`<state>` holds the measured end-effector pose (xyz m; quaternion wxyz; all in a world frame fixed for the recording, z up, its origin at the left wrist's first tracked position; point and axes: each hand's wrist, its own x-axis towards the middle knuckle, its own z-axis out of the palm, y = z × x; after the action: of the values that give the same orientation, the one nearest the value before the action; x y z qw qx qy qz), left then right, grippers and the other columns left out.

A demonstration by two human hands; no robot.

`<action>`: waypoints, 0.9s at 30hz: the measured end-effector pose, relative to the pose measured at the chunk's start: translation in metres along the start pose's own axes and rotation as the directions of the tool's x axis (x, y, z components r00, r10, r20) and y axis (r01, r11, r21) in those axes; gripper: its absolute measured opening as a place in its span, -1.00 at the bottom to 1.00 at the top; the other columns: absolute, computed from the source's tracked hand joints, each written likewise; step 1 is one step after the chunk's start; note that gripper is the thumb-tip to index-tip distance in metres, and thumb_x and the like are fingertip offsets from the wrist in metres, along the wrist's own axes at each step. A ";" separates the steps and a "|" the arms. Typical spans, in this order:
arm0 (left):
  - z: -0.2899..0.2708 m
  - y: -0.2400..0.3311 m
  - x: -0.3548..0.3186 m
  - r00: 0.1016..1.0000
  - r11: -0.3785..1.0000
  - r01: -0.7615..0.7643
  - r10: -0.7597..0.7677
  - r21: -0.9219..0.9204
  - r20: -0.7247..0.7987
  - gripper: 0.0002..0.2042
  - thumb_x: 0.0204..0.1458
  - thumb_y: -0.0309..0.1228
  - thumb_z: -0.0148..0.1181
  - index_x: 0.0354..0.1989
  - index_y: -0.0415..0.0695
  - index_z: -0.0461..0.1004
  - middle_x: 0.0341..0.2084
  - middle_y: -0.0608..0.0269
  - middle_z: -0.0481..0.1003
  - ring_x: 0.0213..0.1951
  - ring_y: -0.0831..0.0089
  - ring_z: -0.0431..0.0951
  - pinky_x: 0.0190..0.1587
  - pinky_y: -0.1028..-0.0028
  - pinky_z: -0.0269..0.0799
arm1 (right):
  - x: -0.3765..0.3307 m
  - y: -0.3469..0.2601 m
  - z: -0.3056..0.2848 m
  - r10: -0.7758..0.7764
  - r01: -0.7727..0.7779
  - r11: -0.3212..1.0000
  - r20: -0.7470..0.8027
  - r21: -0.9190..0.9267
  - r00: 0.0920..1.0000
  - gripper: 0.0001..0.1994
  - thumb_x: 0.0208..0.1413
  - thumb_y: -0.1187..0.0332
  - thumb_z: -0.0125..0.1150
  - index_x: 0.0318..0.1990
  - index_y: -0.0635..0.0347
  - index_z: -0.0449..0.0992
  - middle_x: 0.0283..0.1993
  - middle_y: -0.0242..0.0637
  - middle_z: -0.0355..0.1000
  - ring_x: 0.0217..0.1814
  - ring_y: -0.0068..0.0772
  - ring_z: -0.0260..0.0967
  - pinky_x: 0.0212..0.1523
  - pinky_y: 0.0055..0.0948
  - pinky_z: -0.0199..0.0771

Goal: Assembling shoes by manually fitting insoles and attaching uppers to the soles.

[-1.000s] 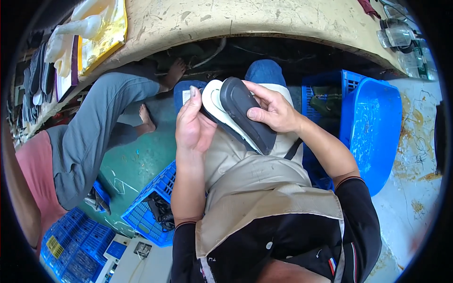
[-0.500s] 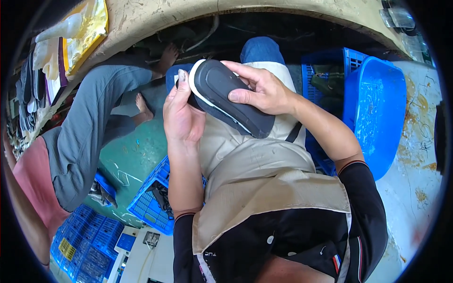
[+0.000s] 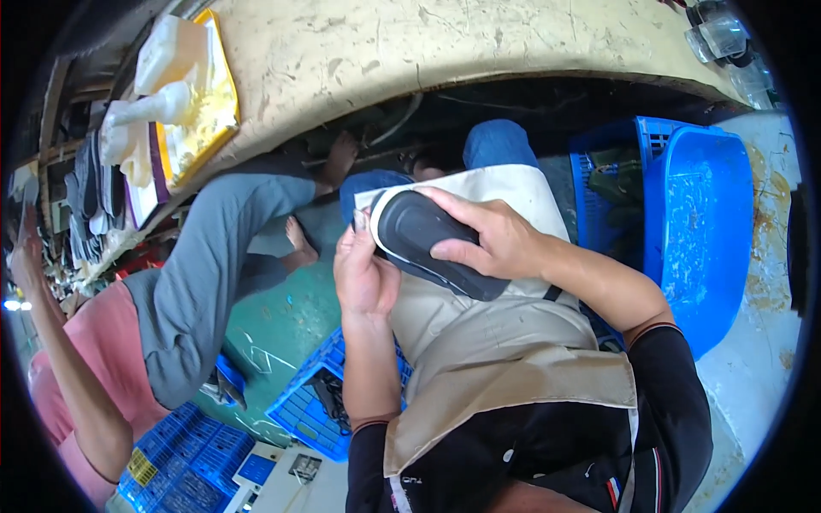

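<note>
A black shoe sole point(image 3: 416, 229) with a white rim at its rounded end is held over my lap, tilted across the beige apron point(image 3: 479, 363). My left hand point(image 3: 369, 280) grips the white-rimmed end, its thumb at the edge and its other fingers mostly hidden behind the sole. From the right, my right hand point(image 3: 505, 238) is closed over the upper side, with the thumb lying on the black surface. The sole's underside is out of sight.
Ahead stands a worn beige table point(image 3: 385, 43), with a yellow tray point(image 3: 224, 98) and a white bottle at its left. A co-worker in grey trousers point(image 3: 201, 282) sits at left. Blue crates point(image 3: 291, 410) are at lower left; a blue tub point(image 3: 705, 231) is at right.
The view has shifted, so more tabletop shows and my hands with the sole appear lower and further right. Both hands still hold the sole. The co-worker's raised arm now shows at left.
</note>
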<state>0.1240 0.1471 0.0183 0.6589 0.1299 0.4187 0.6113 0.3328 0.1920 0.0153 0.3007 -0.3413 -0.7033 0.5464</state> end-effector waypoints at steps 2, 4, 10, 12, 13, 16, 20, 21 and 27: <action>-0.006 -0.001 0.001 0.999 1.000 0.020 -0.021 0.010 0.024 -0.77 0.34 -0.40 -0.03 0.04 -0.25 0.44 -0.09 0.09 0.57 -0.11 0.40 0.59 0.02 0.45 0.49 | 0.001 -0.009 -0.004 0.035 -0.034 0.999 0.050 -0.027 0.998 -0.35 0.15 0.36 0.29 0.39 0.27 0.22 0.06 0.02 0.55 -0.16 -0.07 0.60 -0.16 -0.31 0.54; -0.005 0.008 0.006 0.999 0.999 0.027 -0.028 0.024 0.037 -0.77 0.34 -0.38 -0.04 0.03 -0.22 0.44 -0.09 0.10 0.56 -0.11 0.38 0.58 0.03 0.43 0.48 | 0.001 -0.013 -0.003 0.047 -0.044 0.998 0.071 -0.036 0.996 -0.33 0.14 0.37 0.30 0.39 0.32 0.20 0.09 0.04 0.53 -0.14 -0.08 0.60 -0.14 -0.34 0.55; -0.001 0.006 0.011 0.982 0.983 0.159 -0.167 0.091 0.087 -0.71 0.39 -0.27 -0.07 0.01 -0.24 0.46 -0.15 0.14 0.58 -0.19 0.43 0.60 -0.04 0.45 0.51 | -0.015 -0.024 0.005 0.090 -0.093 0.986 -0.028 -0.138 0.996 -0.37 0.23 0.35 0.19 0.40 0.34 0.13 -0.09 0.13 0.56 -0.22 -0.04 0.60 -0.27 -0.28 0.56; 0.035 0.005 0.016 0.975 0.976 0.214 -0.216 0.042 0.049 -0.69 0.39 -0.25 -0.06 -0.01 -0.25 0.48 -0.18 0.15 0.59 -0.20 0.46 0.60 -0.07 0.48 0.52 | -0.012 -0.004 0.007 0.123 -0.108 0.981 -0.082 0.162 0.989 -0.35 0.22 0.39 0.21 0.42 0.33 0.11 -0.03 0.11 0.55 -0.17 -0.11 0.59 -0.27 -0.31 0.58; 0.047 0.007 0.028 0.971 0.972 0.234 -0.235 0.026 0.041 -0.67 0.39 -0.22 -0.05 -0.03 -0.25 0.49 -0.22 0.16 0.59 -0.21 0.49 0.60 -0.10 0.50 0.53 | -0.001 0.011 0.006 0.129 -0.044 0.896 -0.162 0.442 0.978 -0.32 0.21 0.42 0.23 0.43 0.32 0.09 0.03 0.09 0.53 -0.13 -0.19 0.58 -0.27 -0.34 0.61; 0.011 -0.030 0.032 0.978 0.958 0.182 -0.199 0.221 0.056 -0.68 0.37 -0.26 -0.03 -0.02 -0.29 0.50 -0.22 0.16 0.59 -0.22 0.51 0.58 -0.14 0.52 0.51 | 0.000 0.046 0.002 0.144 -0.053 0.841 -0.129 0.538 0.981 -0.29 0.17 0.46 0.27 0.44 0.31 0.07 0.09 0.08 0.49 -0.09 -0.22 0.57 -0.22 -0.38 0.62; -0.019 -0.057 0.012 0.973 0.879 0.196 -0.229 0.435 0.025 -0.68 0.36 -0.29 -0.01 0.01 -0.32 0.49 -0.21 0.16 0.59 -0.23 0.54 0.56 -0.17 0.53 0.50 | -0.023 0.054 0.004 0.239 -0.160 0.752 -0.039 0.640 0.970 -0.22 0.12 0.51 0.31 0.46 0.30 0.03 0.15 0.10 0.45 -0.03 -0.23 0.54 -0.13 -0.41 0.63; -0.016 -0.058 0.016 0.959 0.851 0.235 -0.282 0.470 0.031 -0.67 0.36 -0.28 -0.02 0.04 -0.32 0.48 -0.20 0.16 0.59 -0.23 0.54 0.56 -0.16 0.53 0.50 | -0.025 0.049 -0.001 0.286 -0.210 0.758 -0.026 0.618 0.958 -0.20 0.11 0.53 0.33 0.47 0.29 0.02 0.16 0.11 0.44 0.00 -0.21 0.53 -0.08 -0.40 0.62; -0.009 -0.083 0.019 0.959 0.899 0.275 -0.283 0.341 -0.027 -0.61 0.37 -0.29 -0.08 0.22 -0.31 0.34 -0.06 0.10 0.53 -0.13 0.49 0.54 -0.01 0.48 0.47 | -0.025 0.058 -0.012 0.442 -0.361 0.684 0.034 0.634 0.896 -0.09 0.03 0.58 0.38 0.49 0.26 -0.07 0.24 0.13 0.36 0.12 -0.18 0.48 0.11 -0.35 0.54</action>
<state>0.1733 0.1436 -0.0515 0.7118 0.1879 0.5247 0.4275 0.3662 0.1881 -0.0394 0.3115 -0.4003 -0.3693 0.7787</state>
